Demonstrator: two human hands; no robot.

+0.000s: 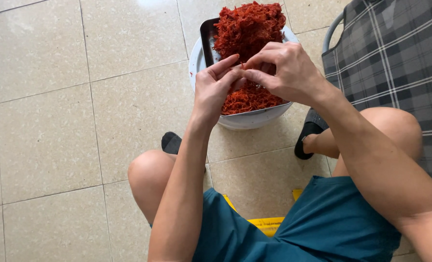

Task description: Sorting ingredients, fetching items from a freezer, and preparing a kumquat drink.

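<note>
Upper centre of frame: left hand (215,90) and right hand (285,70) pinch fingertips closed on a wisp of red shreds (249,29); likely light, soft, clingy, best pinched in small tufts

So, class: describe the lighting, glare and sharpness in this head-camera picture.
Head view: soft, even daylight; a pale glare patch on the floor tiles at the top edge; faint shadows beneath the white bowl; left hand, right hand and red shreds reasonably sharp; slight wide-angle bending near the edges.
</note>
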